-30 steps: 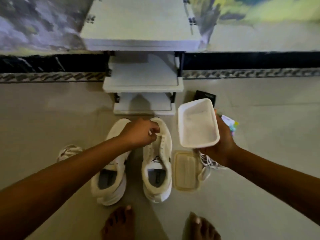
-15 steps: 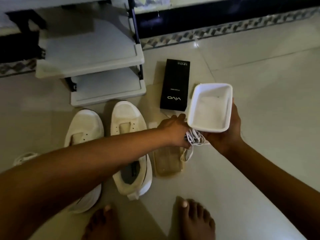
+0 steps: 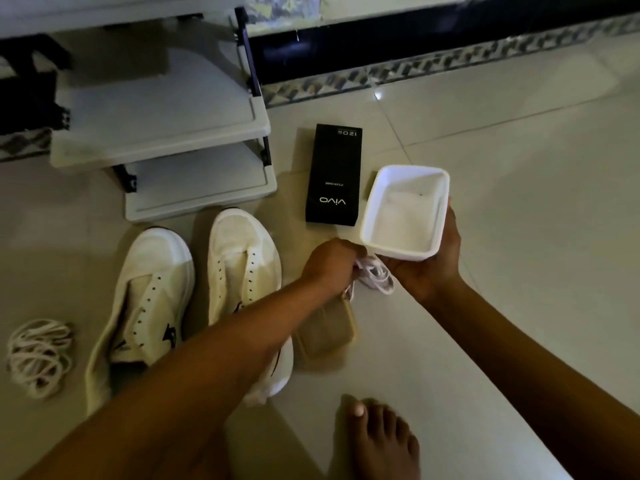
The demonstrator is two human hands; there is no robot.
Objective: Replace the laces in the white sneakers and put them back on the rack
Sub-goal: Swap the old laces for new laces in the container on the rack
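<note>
Sneakers [image 3: 194,299], white and unlaced, lie side by side on the floor [image 3: 519,237] at centre left, toes toward the grey rack [image 3: 162,140] in the upper left. The left hand [image 3: 329,265] is closed around a bundle of white laces [image 3: 375,277] at mid-frame. The right hand [image 3: 433,268] cups a tilted white tray [image 3: 405,209] just above them. Another lace coil [image 3: 38,355] sits at the far left, and a black box [image 3: 334,173] lies right of the rack.

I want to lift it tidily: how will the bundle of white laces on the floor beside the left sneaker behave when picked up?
The lace bundle is probably floppy: its loops lie loose and uneven. It looks light, so strands would likely dangle or snag. Gathering the whole coil seems safer than pulling one loop.
</note>
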